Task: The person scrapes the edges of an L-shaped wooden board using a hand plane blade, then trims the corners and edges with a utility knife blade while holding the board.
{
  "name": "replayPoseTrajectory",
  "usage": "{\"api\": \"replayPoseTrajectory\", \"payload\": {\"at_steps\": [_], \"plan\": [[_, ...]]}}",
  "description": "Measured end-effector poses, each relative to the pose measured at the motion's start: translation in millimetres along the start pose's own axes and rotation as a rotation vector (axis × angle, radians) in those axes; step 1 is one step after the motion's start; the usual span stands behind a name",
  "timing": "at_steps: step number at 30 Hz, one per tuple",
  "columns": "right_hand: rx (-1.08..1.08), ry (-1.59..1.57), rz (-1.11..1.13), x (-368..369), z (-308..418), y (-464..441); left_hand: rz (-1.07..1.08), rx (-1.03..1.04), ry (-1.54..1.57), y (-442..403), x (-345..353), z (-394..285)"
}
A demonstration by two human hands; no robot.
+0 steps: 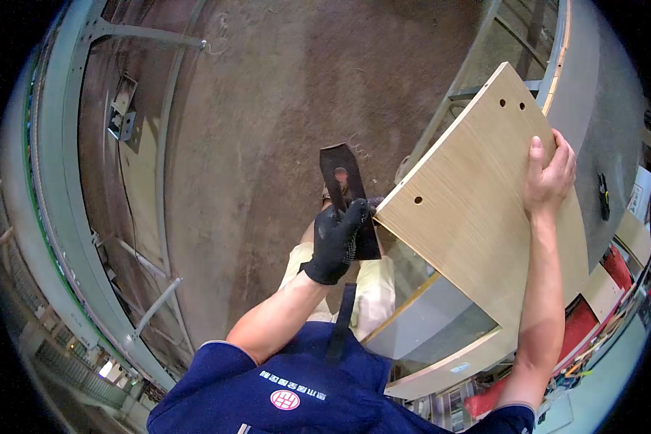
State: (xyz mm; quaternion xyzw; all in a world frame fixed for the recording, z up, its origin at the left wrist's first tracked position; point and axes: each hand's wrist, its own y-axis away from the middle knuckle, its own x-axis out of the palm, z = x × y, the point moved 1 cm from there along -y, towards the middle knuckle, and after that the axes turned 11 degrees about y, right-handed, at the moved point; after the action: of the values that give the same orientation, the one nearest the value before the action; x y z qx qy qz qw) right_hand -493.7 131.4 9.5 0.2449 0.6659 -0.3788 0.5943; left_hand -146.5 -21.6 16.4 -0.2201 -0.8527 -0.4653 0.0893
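My left hand (pixel 338 240), in a black glove, is closed around a long, flat black tool (pixel 335 160) with a rounded hole near its far end. Its exact kind I cannot make out. Close to that hand is the near left corner of a light wood-grain panel (pixel 470 195), which has several dark drilled holes and lies tilted over a workbench. My bare right hand (pixel 550 173) grips the panel's right edge, thumb on its face and fingers at the edge. Whether the black tool touches the panel I cannot tell.
A grey-topped workbench (pixel 600 123) curves along the right, with a small black-and-yellow tool (pixel 603 197) on it. Red and wooden pieces crowd the lower right. At left stands a metal frame (pixel 69 145) with protruding bars. Brown floor (pixel 267 94) lies between.
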Motion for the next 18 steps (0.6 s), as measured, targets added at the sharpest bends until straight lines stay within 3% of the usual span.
{"api": "replayPoseTrajectory", "payload": {"at_steps": [11, 18], "plan": [[0.007, -0.006, -0.011, -0.9, 4.7, -2.2, -0.017, -0.068, 0.029, -1.7, -4.4, 2.7], [-0.008, 0.008, 0.005, -3.0, 5.2, -3.2, 0.002, 0.091, -0.024, -4.6, 0.4, 8.0]]}}
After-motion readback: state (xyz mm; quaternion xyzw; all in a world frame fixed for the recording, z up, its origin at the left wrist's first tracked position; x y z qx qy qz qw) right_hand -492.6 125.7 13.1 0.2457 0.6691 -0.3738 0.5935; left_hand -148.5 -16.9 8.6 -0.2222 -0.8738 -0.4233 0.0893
